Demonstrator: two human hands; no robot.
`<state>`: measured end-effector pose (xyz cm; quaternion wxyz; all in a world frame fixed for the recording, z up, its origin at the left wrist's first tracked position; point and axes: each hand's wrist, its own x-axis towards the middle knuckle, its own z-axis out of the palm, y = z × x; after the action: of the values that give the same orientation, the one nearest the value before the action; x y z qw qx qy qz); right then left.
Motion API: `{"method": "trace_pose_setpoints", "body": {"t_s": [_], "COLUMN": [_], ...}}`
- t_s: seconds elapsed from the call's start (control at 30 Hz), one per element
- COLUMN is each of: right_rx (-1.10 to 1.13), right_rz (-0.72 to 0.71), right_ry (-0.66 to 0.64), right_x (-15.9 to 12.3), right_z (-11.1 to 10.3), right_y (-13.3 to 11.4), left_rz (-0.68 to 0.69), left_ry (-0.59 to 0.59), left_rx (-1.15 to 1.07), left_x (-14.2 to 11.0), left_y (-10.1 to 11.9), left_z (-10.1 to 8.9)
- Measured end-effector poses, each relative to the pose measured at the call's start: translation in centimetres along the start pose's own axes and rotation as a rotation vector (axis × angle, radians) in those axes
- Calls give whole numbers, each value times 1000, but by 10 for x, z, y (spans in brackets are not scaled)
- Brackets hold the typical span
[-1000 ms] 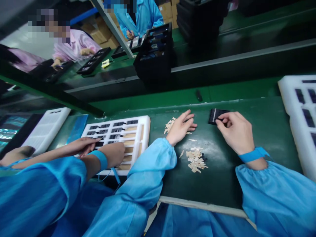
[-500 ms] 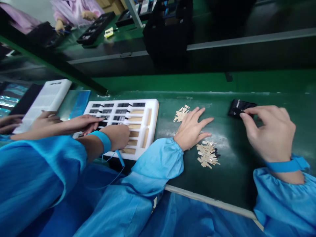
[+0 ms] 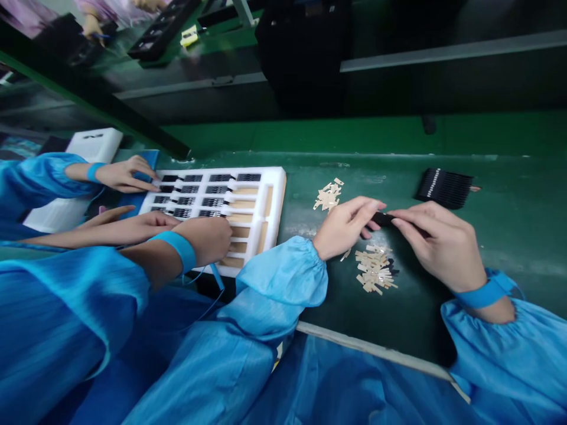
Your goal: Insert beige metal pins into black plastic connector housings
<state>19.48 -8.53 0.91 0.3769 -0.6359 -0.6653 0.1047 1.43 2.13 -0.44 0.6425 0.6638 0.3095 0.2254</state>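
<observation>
A small dark strip-like part [image 3: 381, 220] is held between my two hands, above the green table. My right hand [image 3: 447, 243] pinches one end of it between thumb and fingertips. At the other end, the thumb and fingers of my left hand [image 3: 344, 227] close on it. A row of thin black pieces [image 3: 445, 188] lies beyond my right hand. Below the held part is a heap of small pale flat tabs [image 3: 374, 268], with something black at its right side. A smaller heap of the same tabs [image 3: 328, 195] lies beyond my left hand.
On the left, co-workers' hands [image 3: 201, 239] in blue sleeves work at a white foam tray [image 3: 280, 195] holding black pieces. A green post [image 3: 88, 100] slants down at the upper left. The table's pale front edge [image 3: 376, 353] runs close to me.
My right hand has come left from the row of black pieces with a dark part. My left hand, spread flat before, has closed on that part. A co-worker's hand has reached the foam tray.
</observation>
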Motion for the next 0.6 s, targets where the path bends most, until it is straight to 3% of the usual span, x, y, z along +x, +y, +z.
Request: {"method": "trace_pose_setpoints", "body": {"t_s": [0.2, 0.37, 0.47, 0.53, 0.6], "right_rx": [109, 158, 115, 92, 43], "right_rz": [123, 360, 271, 174, 94], "right_ry": [-33, 66, -124, -285, -351], "right_x": [0, 0, 0, 0, -2], "right_z": [4, 4, 2, 1, 2], "right_y": [-1, 2, 5, 4, 2], "left_rz": [-87, -170, -215, -236, -242], "left_ry": [-41, 130, 243, 263, 246], "left_rx": [-149, -222, -290, -350, -408], "left_x": [0, 5, 7, 7, 7], "left_y": [-1, 1, 5, 7, 8], "left_z": [0, -1, -2, -4, -4]}}
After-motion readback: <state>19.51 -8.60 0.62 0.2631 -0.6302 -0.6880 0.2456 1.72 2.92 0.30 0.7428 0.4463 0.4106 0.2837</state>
